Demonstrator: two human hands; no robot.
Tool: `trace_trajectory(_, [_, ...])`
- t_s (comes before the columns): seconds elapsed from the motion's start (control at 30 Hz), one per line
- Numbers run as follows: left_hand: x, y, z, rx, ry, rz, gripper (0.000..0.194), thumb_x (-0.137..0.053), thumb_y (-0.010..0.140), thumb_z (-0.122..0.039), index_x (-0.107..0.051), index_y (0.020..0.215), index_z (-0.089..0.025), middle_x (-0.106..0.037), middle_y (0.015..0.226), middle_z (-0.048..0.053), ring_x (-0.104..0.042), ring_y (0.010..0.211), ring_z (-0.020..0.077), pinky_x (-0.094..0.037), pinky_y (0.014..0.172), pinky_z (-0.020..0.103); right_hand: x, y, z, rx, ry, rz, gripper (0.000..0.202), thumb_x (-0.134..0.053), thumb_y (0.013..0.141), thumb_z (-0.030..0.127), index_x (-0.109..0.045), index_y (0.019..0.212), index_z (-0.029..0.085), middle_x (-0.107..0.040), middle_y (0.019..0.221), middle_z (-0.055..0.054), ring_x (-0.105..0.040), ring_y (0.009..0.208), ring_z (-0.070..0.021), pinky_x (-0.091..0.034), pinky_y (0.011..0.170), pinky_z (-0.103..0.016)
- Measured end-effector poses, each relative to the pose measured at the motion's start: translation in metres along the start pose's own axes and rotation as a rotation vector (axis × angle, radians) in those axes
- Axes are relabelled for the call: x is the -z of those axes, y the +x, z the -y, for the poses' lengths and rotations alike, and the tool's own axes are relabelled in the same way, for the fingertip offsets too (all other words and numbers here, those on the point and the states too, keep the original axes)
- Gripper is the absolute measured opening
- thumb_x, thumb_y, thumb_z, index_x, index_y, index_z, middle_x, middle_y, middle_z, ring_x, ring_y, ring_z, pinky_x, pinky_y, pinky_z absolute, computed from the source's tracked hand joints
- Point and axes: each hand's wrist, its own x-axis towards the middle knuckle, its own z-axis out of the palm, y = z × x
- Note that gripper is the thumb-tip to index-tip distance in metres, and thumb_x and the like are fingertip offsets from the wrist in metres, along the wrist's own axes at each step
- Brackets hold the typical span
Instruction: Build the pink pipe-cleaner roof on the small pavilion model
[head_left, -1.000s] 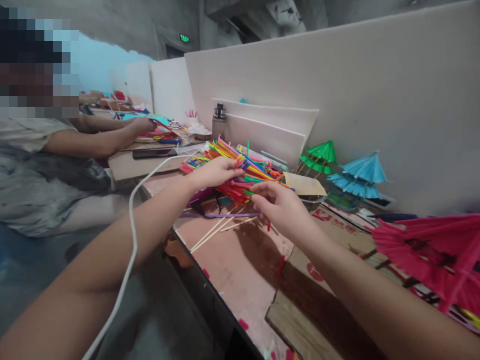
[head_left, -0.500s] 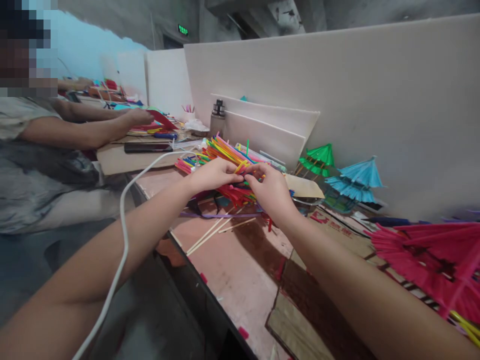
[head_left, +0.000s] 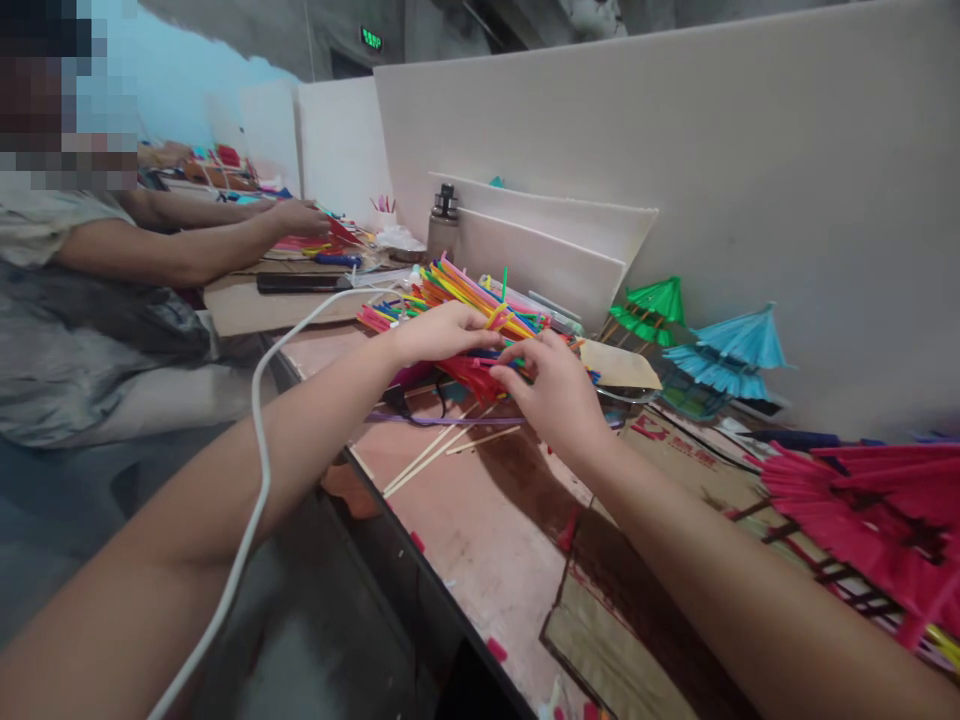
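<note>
A heap of colourful fuzzy pipe cleaners (head_left: 469,292) lies on the table in front of me, with yellow loops near its middle. My left hand (head_left: 450,331) reaches in from the left, its fingers stretched out against the near side of the heap. Facing it, my right hand (head_left: 553,385) is at the heap's right end, thumb and fingers parted and curved. A small gap separates the fingertips of the two hands. Red pipe cleaners (head_left: 474,378) show just below them. Some of the fingertips are hidden among the stems.
Thin wooden sticks (head_left: 427,455) lie on the near tabletop. A white cable (head_left: 259,440) crosses over my left forearm. Green (head_left: 656,308), blue (head_left: 739,350) and red (head_left: 862,520) small umbrellas stand to the right, near cardboard (head_left: 615,630). A co-worker's arm (head_left: 202,250) is at left; a dark bottle (head_left: 443,225) stands behind.
My fingertips, close together before at the heap, have drawn apart, and my right hand's fingers have opened. The view has shifted slightly. The co-worker's hand has moved a little.
</note>
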Motion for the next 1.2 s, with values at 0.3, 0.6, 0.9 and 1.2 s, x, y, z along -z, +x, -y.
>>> trace_trajectory(0.3, [-0.002,0.015,0.009,0.003,0.06,-0.015,0.051,-0.052,0.088,-0.059,-0.076,0.094,-0.015,-0.069,0.081,0.0,-0.059,0.073,0.0147,-0.041,0.067,0.022,-0.005,0.0,-0.01,-0.04,-0.3,0.107,0.014,-0.066,0.091,0.033,-0.075,0.095,0.023,-0.06,0.107,-0.005,-0.061,0.08,-0.0184,-0.04,0.062,-0.029])
trace_trajectory(0.6, [-0.006,0.016,0.007,0.043,0.026,-0.028,0.051,-0.053,0.087,-0.06,-0.076,0.093,-0.015,-0.07,0.078,0.0,-0.059,0.072,0.0155,-0.044,0.071,0.024,-0.006,-0.003,-0.01,-0.005,-0.377,0.099,0.028,-0.049,0.1,0.034,-0.074,0.101,0.022,-0.059,0.115,-0.008,-0.061,0.08,-0.0181,-0.039,0.058,-0.029])
trace_trajectory(0.9, [-0.011,0.017,0.012,0.029,-0.032,-0.025,0.049,-0.052,0.085,-0.058,-0.071,0.084,-0.013,-0.064,0.075,0.0,-0.055,0.07,0.0148,-0.041,0.069,0.024,-0.014,0.0,-0.003,0.22,-0.511,0.102,0.036,-0.051,0.1,0.025,-0.054,0.134,0.015,-0.062,0.122,-0.014,-0.061,0.105,-0.0251,-0.048,0.077,-0.033])
trace_trajectory(1.2, [-0.014,0.018,0.009,0.075,-0.045,-0.025,0.048,-0.054,0.085,-0.057,-0.074,0.084,-0.013,-0.069,0.078,0.002,-0.058,0.07,0.0145,-0.042,0.068,0.024,-0.013,0.004,-0.003,0.172,-0.552,0.276,0.036,-0.036,0.102,0.016,-0.062,0.126,0.01,-0.07,0.106,-0.016,-0.062,0.102,-0.0284,-0.047,0.082,-0.036])
